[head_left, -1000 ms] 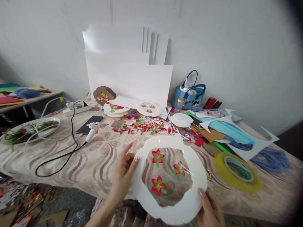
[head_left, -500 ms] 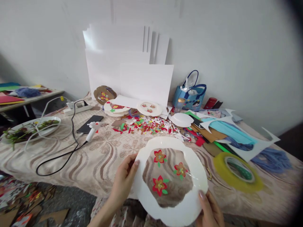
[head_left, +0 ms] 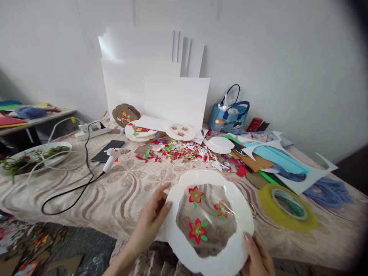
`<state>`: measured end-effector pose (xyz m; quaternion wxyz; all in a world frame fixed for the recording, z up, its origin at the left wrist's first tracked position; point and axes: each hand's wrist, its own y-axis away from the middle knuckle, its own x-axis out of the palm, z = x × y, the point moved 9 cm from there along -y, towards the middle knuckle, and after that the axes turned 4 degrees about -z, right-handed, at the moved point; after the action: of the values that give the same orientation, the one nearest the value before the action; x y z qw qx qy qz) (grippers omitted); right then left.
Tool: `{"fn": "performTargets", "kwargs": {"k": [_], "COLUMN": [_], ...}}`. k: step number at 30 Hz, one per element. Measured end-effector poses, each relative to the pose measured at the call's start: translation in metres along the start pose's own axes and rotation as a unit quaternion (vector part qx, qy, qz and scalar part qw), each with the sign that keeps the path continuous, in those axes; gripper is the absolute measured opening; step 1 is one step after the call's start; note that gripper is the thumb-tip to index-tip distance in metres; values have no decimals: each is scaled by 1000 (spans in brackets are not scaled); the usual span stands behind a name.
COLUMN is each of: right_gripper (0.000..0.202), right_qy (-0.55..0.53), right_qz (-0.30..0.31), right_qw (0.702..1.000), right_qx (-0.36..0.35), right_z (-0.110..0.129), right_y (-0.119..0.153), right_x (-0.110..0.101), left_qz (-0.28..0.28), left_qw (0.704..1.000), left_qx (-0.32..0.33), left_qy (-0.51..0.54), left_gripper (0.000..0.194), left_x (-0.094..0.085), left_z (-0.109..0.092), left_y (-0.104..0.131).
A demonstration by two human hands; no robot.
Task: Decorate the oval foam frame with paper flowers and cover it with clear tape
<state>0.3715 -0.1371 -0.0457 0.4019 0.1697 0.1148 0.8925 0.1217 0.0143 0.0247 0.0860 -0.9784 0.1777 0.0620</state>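
Between my two hands is a white scalloped frame (head_left: 184,249) with a clear film window. Three red-and-gold paper flowers (head_left: 197,230) with green leaves show on the film, and the tablecloth shows through it. My left hand (head_left: 152,214) pinches the frame's left edge, thumb on top. At the lower right edge my right hand (head_left: 257,253) grips it the same way, its fingers partly hidden beneath. The frame is held tilted above the table's near edge. Just right of it lie a thin gold ring (head_left: 252,209) and a large yellow tape roll (head_left: 266,205).
A white glue gun (head_left: 110,159) with a black cable lies left, beside a dark phone (head_left: 105,150). Paper scraps (head_left: 184,152) cover the middle back. Finished-looking flower frames (head_left: 188,134) stand behind them. Right are blue yarn (head_left: 330,193) and cut sheets; far left, a plate (head_left: 64,147) of stems.
The held frame has dropped slightly and shifted a little right, its tilt changed so that glare crosses the film. Both hands keep their grip.
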Motion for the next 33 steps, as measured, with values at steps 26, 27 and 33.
{"fn": "performTargets", "kwargs": {"k": [26, 27, 33], "right_gripper": [27, 26, 26], "right_qy": [60, 75, 46], "right_qz": [-16, -16, -13], "right_qw": [997, 996, 998], "right_qx": [-38, -51, -44], "right_z": [18, 22, 15], "right_y": [-7, -8, -14], "right_x": [-12, -12, -10], "left_qz": [89, 106, 19], "left_qw": [993, 991, 998], "left_qx": [-30, -30, 7], "left_qy": [71, 76, -60], "left_gripper": [42, 42, 52], "left_x": [14, 17, -1], "left_z": [6, 6, 4], "left_y": [9, 10, 11]}}
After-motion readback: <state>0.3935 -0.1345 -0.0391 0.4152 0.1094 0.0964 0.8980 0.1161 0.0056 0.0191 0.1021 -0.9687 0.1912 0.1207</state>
